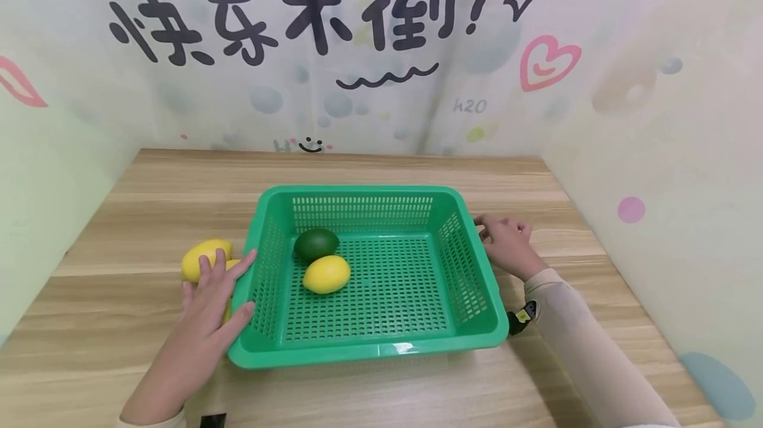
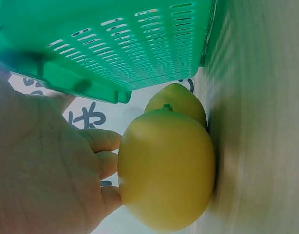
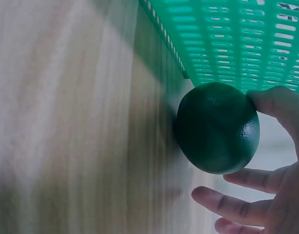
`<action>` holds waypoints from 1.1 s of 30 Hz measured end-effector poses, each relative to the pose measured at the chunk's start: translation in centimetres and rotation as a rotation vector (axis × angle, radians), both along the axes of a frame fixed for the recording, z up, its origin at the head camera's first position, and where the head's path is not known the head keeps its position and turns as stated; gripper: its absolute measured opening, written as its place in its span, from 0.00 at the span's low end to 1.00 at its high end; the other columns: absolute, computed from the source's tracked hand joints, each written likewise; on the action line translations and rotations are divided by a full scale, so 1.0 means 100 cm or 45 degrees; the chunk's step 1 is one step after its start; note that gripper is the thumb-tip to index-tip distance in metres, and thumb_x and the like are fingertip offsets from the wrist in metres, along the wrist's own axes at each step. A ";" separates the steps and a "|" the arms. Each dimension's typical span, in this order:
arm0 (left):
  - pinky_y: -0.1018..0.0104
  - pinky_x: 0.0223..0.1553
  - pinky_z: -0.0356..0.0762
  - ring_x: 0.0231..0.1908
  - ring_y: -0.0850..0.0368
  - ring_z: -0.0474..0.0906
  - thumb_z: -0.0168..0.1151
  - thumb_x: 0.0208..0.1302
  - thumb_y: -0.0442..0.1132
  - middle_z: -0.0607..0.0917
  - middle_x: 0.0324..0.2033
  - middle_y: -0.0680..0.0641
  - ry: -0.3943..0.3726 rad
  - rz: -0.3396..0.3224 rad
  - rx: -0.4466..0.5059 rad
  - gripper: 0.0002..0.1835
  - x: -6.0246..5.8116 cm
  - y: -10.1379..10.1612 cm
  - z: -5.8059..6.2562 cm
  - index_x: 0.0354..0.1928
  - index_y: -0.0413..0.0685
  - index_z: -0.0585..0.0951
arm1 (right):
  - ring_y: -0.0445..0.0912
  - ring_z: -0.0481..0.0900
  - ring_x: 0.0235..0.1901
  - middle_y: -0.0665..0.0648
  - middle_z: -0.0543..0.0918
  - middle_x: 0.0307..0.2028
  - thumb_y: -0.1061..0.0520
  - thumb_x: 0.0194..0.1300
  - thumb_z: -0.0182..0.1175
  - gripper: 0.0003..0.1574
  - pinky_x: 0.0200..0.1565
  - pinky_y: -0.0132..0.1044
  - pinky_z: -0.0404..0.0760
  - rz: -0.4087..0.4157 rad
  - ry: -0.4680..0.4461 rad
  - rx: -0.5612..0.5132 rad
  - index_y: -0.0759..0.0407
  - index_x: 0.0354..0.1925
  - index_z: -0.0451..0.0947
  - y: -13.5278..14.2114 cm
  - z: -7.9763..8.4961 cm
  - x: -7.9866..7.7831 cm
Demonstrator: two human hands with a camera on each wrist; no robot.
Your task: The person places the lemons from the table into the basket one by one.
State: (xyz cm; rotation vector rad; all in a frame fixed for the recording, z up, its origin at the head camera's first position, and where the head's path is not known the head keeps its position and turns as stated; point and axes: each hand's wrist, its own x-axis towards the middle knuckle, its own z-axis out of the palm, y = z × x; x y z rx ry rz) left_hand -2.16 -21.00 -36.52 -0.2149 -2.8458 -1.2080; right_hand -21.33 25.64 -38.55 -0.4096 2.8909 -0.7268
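A green perforated plastic basket [image 1: 363, 350] stands on the table. Inside it lie a dark green avocado [image 1: 316, 244] and a yellow lemon [image 1: 326, 275], side by side. My left hand [image 1: 205, 309] is spread at the basket's left side, its thumb and index finger at the rim. Its other fingers touch a lemon [image 2: 166, 170] on the table, and another lemon [image 2: 176, 100] shows behind that one. On the basket's right, my right hand [image 1: 509, 242] pinches a second avocado [image 3: 217, 127] between thumb and finger, low by the table. The basket wall hides this avocado in the head view.
The wooden table [image 1: 334, 169] meets a printed backdrop [image 1: 381, 110] behind the basket, with light walls at both sides. A dark wrist strap [image 1: 522, 317] is on the right wrist. Part of a black object [image 1: 212, 421] shows at the bottom left.
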 end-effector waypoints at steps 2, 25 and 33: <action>0.31 0.69 0.14 0.77 0.33 0.20 0.49 0.81 0.46 0.37 0.79 0.29 -0.003 0.001 0.002 0.34 0.000 0.000 0.000 0.83 0.60 0.52 | 0.65 0.66 0.56 0.62 0.86 0.45 0.48 0.70 0.61 0.29 0.53 0.63 0.48 -0.004 0.003 -0.005 0.63 0.62 0.76 -0.001 -0.001 0.002; 0.31 0.69 0.13 0.77 0.35 0.19 0.49 0.81 0.46 0.37 0.79 0.30 -0.001 -0.001 -0.005 0.34 0.001 -0.001 -0.001 0.83 0.62 0.51 | 0.64 0.73 0.52 0.60 0.87 0.37 0.54 0.67 0.63 0.14 0.60 0.68 0.47 0.007 0.113 -0.078 0.63 0.46 0.82 -0.012 -0.003 0.010; 0.32 0.69 0.13 0.77 0.35 0.19 0.49 0.82 0.46 0.37 0.80 0.31 0.020 -0.006 0.015 0.34 0.001 -0.002 -0.001 0.83 0.65 0.51 | 0.64 0.71 0.53 0.65 0.87 0.44 0.50 0.68 0.63 0.26 0.59 0.68 0.47 -0.028 0.100 -0.077 0.62 0.60 0.80 -0.007 0.006 0.007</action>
